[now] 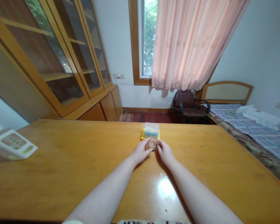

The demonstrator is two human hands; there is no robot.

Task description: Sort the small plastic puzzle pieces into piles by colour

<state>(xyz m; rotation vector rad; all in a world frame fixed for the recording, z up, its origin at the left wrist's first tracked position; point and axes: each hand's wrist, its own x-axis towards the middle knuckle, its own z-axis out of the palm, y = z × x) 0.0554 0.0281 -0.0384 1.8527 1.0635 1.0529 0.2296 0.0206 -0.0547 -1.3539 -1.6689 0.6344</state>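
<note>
My left hand (142,151) and my right hand (165,152) meet on the wooden table (60,161), fingertips pinched round a small clear thing (152,145) between them that I cannot make out. Both hands have dark nails and curled fingers. Just beyond the fingertips stands a small clear plastic box (151,129) filled with tiny yellow and blue pieces, resting on a yellow lid or tray (143,136).
A white power strip (12,145) lies at the table's left edge. Glass-door wooden cabinets (60,62) line the left wall. Beyond the table are a dark office chair (189,104), a bed (259,130) and a pink curtain (191,43).
</note>
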